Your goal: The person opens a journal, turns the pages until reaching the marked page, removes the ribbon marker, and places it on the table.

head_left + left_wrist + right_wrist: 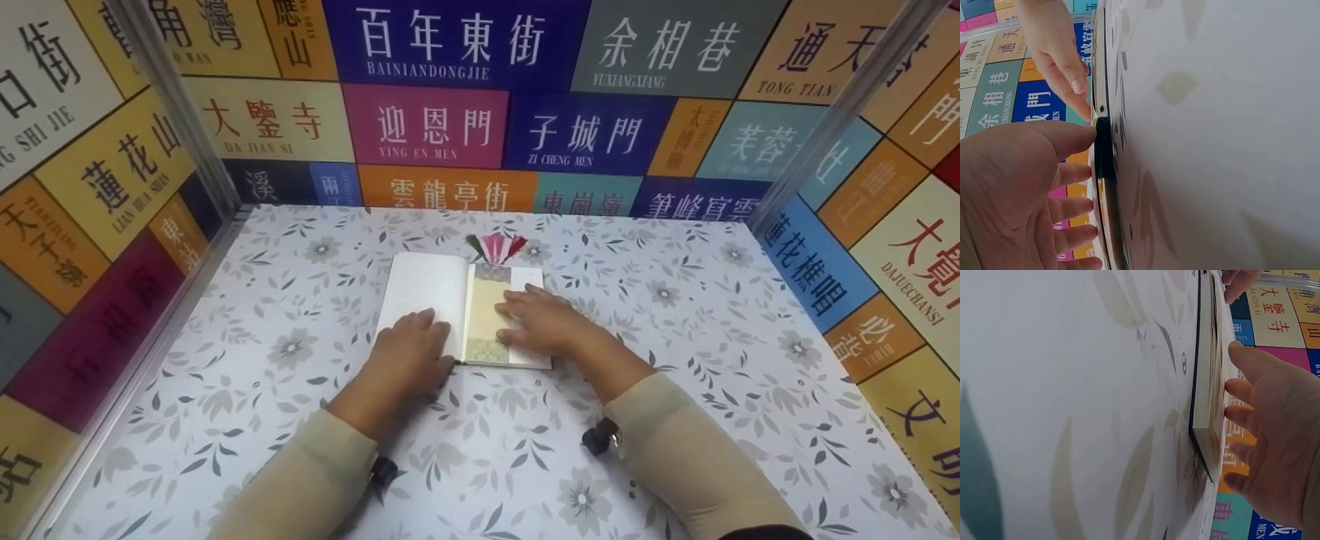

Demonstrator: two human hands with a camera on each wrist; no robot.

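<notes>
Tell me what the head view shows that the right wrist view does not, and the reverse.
Only the head view: tassels at the far edge of the book, and sleeves. Only the right wrist view: the palm of the right hand, and the page block side-on. Both: book, right hand, left hand, floral table surface and lettered wall.

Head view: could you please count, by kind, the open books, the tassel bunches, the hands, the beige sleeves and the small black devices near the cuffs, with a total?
Open book: 1
Tassel bunch: 1
Hands (left hand, right hand): 2
Beige sleeves: 2
Small black devices: 2
Total: 8
</notes>
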